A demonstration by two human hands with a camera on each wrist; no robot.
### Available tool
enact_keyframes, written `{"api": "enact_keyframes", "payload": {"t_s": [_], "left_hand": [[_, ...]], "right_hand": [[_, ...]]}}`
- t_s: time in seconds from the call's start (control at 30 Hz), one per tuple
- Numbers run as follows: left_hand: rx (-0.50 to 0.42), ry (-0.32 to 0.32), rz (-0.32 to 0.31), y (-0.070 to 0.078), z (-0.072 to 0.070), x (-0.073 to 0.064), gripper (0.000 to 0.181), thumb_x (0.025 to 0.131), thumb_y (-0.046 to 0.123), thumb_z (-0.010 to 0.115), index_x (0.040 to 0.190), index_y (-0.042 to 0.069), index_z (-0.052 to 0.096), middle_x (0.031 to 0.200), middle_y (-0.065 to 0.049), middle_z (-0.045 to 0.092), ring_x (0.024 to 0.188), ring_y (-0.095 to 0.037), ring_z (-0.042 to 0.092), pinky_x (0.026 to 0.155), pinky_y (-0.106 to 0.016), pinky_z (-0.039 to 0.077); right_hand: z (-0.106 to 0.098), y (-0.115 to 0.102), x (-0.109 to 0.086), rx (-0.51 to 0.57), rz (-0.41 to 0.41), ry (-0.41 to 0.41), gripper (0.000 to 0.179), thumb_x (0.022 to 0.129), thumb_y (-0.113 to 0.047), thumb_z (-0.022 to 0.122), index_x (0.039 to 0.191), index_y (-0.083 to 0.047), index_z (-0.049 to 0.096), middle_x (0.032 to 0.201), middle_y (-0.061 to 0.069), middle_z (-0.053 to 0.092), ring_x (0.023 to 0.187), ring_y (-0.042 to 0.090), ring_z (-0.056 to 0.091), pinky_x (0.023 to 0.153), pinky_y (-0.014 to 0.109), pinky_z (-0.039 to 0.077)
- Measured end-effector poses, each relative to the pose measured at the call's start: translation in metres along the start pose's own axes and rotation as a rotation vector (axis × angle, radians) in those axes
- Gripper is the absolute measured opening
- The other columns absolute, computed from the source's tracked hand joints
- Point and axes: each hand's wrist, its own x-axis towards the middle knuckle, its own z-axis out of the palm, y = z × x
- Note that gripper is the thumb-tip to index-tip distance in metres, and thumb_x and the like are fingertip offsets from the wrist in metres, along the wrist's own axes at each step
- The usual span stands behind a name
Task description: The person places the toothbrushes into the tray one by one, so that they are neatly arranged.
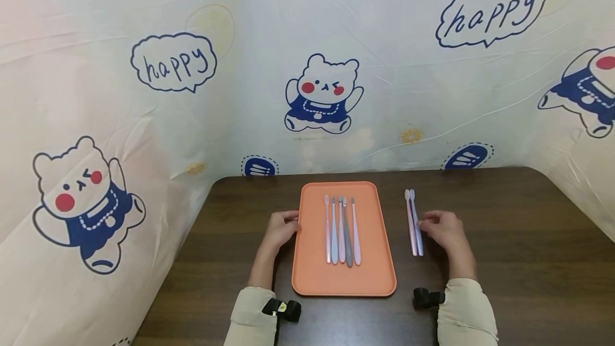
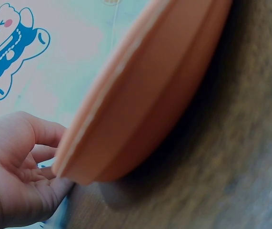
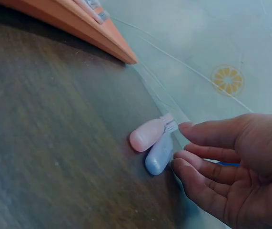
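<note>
An orange tray lies on the table, and my left hand grips its left rim. In the left wrist view the fingers of that left hand meet the near corner of the tray. On the tray several toothbrushes lie side by side, in pink, blue and grey. To the right of it, a pink toothbrush and a blue toothbrush lie together on the table. My right hand is beside the blue one, its loosely bent fingertips at or near the handle, without closing round it.
The dark wooden table extends to both sides. Behind it hangs a pale curtain printed with cartoon bears, meeting the table's back edge. Black wrist cameras sit on both sleeves.
</note>
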Motion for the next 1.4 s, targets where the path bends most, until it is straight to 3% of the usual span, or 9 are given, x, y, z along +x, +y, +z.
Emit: {"api": "enact_keyframes", "payload": {"t_s": [0.4,0.8,1.07,1.4], "left_hand": [[0.004,-0.002,-0.003,-0.0002,-0.0004,-0.0006,0.046,0.083,-0.001,0.061,0.129,-0.005,0.067,0.126,-0.022,0.068,0.114,-0.028,0.062,0.086,-0.034,0.056],[0.007,-0.004,-0.007,0.0000,-0.0006,-0.0010,0.046,0.084,0.000,0.061,0.130,-0.004,0.066,0.127,-0.022,0.067,0.113,-0.028,0.062,0.087,-0.035,0.056],[-0.006,-0.013,-0.008,-0.0019,-0.0009,-0.0001,0.047,0.084,0.000,0.062,0.131,-0.005,0.065,0.126,-0.022,0.067,0.112,-0.028,0.063,0.086,-0.034,0.056],[-0.003,-0.010,0.006,-0.0008,-0.0013,-0.0013,0.046,0.084,-0.001,0.061,0.129,-0.006,0.066,0.124,-0.023,0.067,0.110,-0.027,0.062,0.083,-0.032,0.056]], "right_hand": [[0.0040,0.0025,0.0016,-0.028,0.018,0.037,0.049,0.090,-0.020,0.073,0.125,0.013,0.062,0.107,0.027,0.072,0.084,0.024,0.065,0.069,0.029,0.049],[0.0030,0.0016,0.0038,-0.016,0.054,0.023,0.045,0.091,-0.019,0.070,0.124,0.011,0.064,0.111,0.028,0.071,0.084,0.024,0.066,0.073,0.034,0.054],[0.0042,0.0009,0.0036,-0.045,0.050,0.050,0.044,0.089,-0.021,0.072,0.120,0.010,0.068,0.115,0.030,0.069,0.090,0.031,0.065,0.076,0.039,0.054],[0.0048,0.0051,0.0057,-0.081,0.024,0.043,0.040,0.087,-0.026,0.071,0.109,0.007,0.073,0.102,0.024,0.072,0.085,0.028,0.064,0.065,0.029,0.048]]}}
